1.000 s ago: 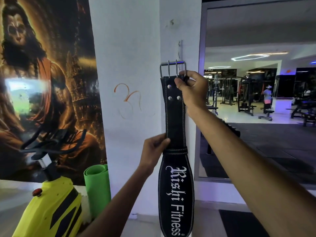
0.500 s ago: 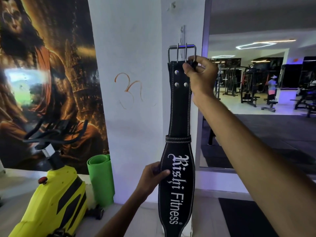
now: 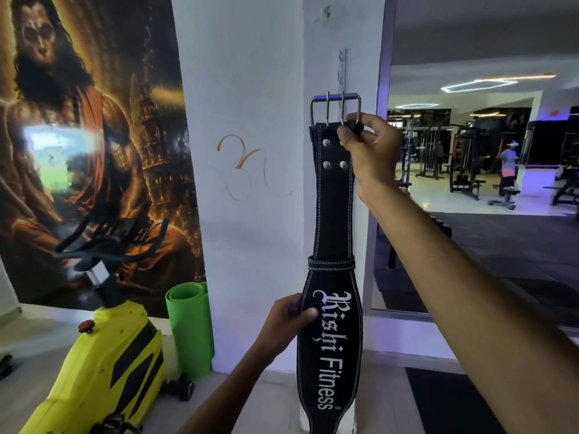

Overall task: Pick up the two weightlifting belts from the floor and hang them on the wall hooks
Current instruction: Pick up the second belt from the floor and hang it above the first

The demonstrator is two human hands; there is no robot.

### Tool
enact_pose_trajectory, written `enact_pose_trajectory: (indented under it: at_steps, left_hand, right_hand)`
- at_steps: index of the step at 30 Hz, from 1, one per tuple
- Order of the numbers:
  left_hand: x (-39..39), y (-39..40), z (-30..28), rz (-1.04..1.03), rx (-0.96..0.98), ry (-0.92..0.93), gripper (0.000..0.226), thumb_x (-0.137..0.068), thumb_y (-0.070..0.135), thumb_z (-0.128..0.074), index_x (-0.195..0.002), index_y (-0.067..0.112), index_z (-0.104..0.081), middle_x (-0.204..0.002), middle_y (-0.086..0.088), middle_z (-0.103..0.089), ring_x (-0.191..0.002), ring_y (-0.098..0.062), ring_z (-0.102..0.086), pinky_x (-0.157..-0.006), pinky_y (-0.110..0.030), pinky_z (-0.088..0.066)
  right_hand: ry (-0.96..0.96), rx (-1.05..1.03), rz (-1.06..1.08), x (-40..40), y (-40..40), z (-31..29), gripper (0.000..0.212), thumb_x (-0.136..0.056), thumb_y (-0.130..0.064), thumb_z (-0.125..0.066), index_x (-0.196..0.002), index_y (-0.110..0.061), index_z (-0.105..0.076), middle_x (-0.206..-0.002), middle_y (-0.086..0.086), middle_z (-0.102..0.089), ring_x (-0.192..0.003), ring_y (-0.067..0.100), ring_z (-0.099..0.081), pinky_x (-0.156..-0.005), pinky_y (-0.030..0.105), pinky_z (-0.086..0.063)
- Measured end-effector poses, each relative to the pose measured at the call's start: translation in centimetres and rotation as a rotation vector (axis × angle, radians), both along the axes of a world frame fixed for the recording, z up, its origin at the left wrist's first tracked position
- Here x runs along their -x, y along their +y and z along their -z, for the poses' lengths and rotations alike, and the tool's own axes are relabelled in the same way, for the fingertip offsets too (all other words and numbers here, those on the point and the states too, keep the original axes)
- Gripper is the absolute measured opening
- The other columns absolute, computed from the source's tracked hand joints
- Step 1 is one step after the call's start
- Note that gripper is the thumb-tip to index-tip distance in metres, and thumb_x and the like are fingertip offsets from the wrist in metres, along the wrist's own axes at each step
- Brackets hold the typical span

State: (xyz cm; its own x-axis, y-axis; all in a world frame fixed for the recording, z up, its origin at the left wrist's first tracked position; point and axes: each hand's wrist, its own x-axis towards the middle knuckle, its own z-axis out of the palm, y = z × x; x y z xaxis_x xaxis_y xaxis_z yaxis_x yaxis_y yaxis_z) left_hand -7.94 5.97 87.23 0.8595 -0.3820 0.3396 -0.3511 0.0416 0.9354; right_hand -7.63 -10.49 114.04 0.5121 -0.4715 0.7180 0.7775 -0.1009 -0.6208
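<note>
Against the white pillar [image 3: 250,89], belt [image 3: 333,214] upright (buckle at 12 o'clock), right hand [image 3: 371,148] pinching its top, left hand [image 3: 286,324] pinching its wide part.

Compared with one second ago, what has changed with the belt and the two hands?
The right hand has raised the belt up the pillar, so the buckle now sits nearer the wall hook. The left hand has slid down from the loop to the wide printed part. Both hands still hold the belt, which still hangs straight; it is not yet hooked.
</note>
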Motion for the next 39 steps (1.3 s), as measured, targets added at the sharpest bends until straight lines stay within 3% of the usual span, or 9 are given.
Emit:
enact_pose_trajectory:
  at_steps: [3,6,9,14,21,25,32,35,39]
  left_hand:
    - [0.0,0.0,-2.7,-0.094,0.005,-0.057,0.025,-0.1,0.03,-0.057,-0.121,0.018,-0.065,-0.114,-0.019,-0.074,-0.091,-0.012,-0.073,-0.085,-0.033,-0.06]
    - [-0.3,-0.3,-8.5,-0.19,0.183,-0.104,0.042,-0.099,0.043,-0.041,-0.122,0.012,-0.058,-0.12,-0.015,-0.069,-0.094,-0.012,-0.072,-0.086,-0.032,-0.06]
    - [-0.7,-0.8,-15.2,-0.313,0.284,-0.274,0.022,-0.105,0.027,-0.047,-0.102,0.008,-0.057,-0.105,-0.008,-0.067,-0.099,-0.018,-0.067,-0.094,-0.04,-0.057]
    - [-1.6,-3.6,-22.7,-0.341,0.214,-0.554,0.018,-0.099,0.02,-0.061,-0.115,0.014,-0.063,-0.123,-0.001,-0.064,-0.116,-0.012,-0.061,-0.091,-0.017,-0.052]
    - [-3.4,-7.8,-24.0,-0.286,0.132,-0.549,0.03,-0.091,0.005,-0.066,-0.119,0.017,-0.069,-0.119,-0.004,-0.072,-0.108,-0.025,-0.069,-0.098,-0.037,-0.057]
    - [-3.8,-9.6,-24.0,-0.295,0.093,-0.585,0.034,-0.087,-0.008,-0.063,-0.114,0.012,-0.069,-0.116,-0.003,-0.07,-0.1,-0.017,-0.066,-0.091,-0.029,-0.057]
    - [-7.6,-12.5,-23.9,-0.355,0.157,-0.59,0.037,-0.082,-0.011,-0.064,-0.108,0.015,-0.069,-0.114,-0.003,-0.072,-0.102,-0.018,-0.068,-0.085,-0.025,-0.056]
    - [-10.4,-13.0,-23.8,-0.352,0.195,-0.599,0.046,-0.081,-0.009,-0.069,-0.121,0.013,-0.064,-0.11,0.002,-0.069,-0.096,-0.016,-0.068,-0.082,-0.021,-0.057]
    - [-16.4,-13.8,-25.4,-0.37,0.242,-0.632,0.052,-0.083,-0.006,-0.069,-0.13,0.015,-0.06,-0.118,-0.006,-0.069,-0.105,-0.022,-0.068,-0.07,-0.019,-0.059]
  right_hand:
    - [0.013,0.011,0.006,0.2,-0.2,0.5,0.03,-0.078,-0.002,-0.075,-0.107,-0.004,-0.069,-0.089,0.012,-0.075,-0.074,0.011,-0.068,-0.073,0.024,-0.055]
    - [0.016,0.038,0.02,0.7,-0.5,0.9,0.033,-0.078,-0.005,-0.075,-0.104,-0.017,-0.057,-0.066,0.0,-0.064,-0.059,0.014,-0.057,-0.058,0.023,-0.049]
    - [0.013,0.092,0.046,1.1,-1.2,1.5,0.036,-0.081,-0.003,-0.071,-0.098,-0.02,-0.045,-0.055,-0.006,-0.05,-0.053,0.017,-0.046,-0.046,0.02,-0.036]
    - [0.012,0.183,0.065,0.8,-2.6,2.2,0.029,-0.081,-0.004,-0.072,-0.094,-0.019,-0.051,-0.075,0.005,-0.064,-0.064,0.021,-0.062,-0.062,0.033,-0.049]
    - [0.074,0.207,-0.022,0.1,-5.8,2.3,0.033,-0.085,-0.006,-0.07,-0.116,-0.015,-0.07,-0.106,0.004,-0.074,-0.096,0.017,-0.071,-0.09,0.035,-0.058]
    - [0.062,0.328,-0.019,-0.5,-7.9,2.4,0.031,-0.086,0.002,-0.066,-0.114,-0.009,-0.07,-0.104,0.001,-0.072,-0.092,0.013,-0.068,-0.079,0.02,-0.056]
    - [-0.004,0.356,-0.017,-4.6,-10.5,2.5,0.031,-0.084,0.002,-0.068,-0.109,-0.016,-0.065,-0.104,-0.003,-0.072,-0.097,0.02,-0.069,-0.087,0.047,-0.057]
    - [0.002,0.324,-0.06,-7.2,-11.3,2.4,0.047,-0.084,0.0,-0.071,-0.124,-0.019,-0.055,-0.091,-0.017,-0.071,-0.085,0.009,-0.071,-0.078,0.034,-0.061]
    - [-0.027,0.44,0.029,-12.6,-12.1,0.3,0.054,-0.084,-0.009,-0.074,-0.132,-0.02,-0.051,-0.09,0.001,-0.073,-0.08,0.012,-0.073,-0.074,0.024,-0.059]
